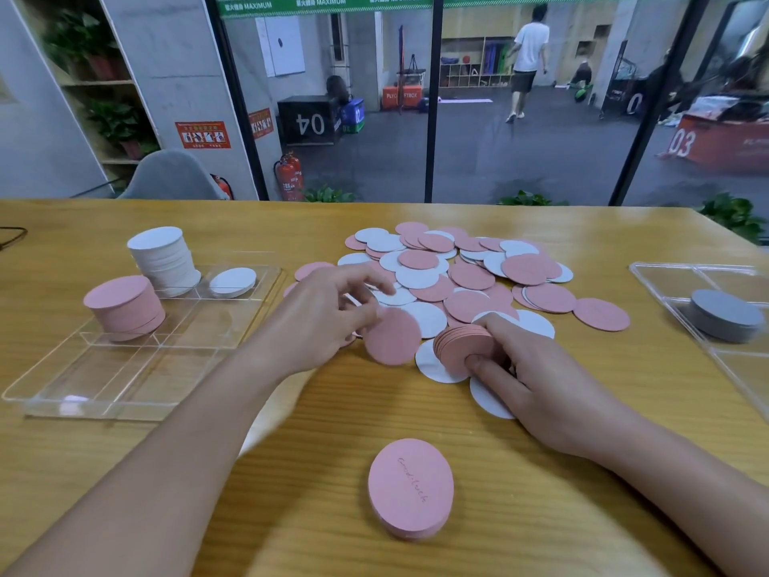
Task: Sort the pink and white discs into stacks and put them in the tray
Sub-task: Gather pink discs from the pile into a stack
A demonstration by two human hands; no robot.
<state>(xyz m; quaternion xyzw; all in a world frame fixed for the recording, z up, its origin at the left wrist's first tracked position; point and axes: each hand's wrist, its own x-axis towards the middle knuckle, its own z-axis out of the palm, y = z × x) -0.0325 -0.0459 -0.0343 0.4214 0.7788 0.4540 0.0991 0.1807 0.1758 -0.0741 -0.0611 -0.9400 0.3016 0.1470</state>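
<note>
Pink stack (464,345) in right hand (528,372)

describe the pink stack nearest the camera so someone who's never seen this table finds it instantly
Start at the wooden table and come to its near edge, between the two forearms. The small pink stack lies there alone, well short of the loose pile of discs. Unlike the other pink discs, its top face carries faint handwriting.

Bright, even light; wide-angle bending at edges (arms blurred), glare on tray (125,393).
</note>
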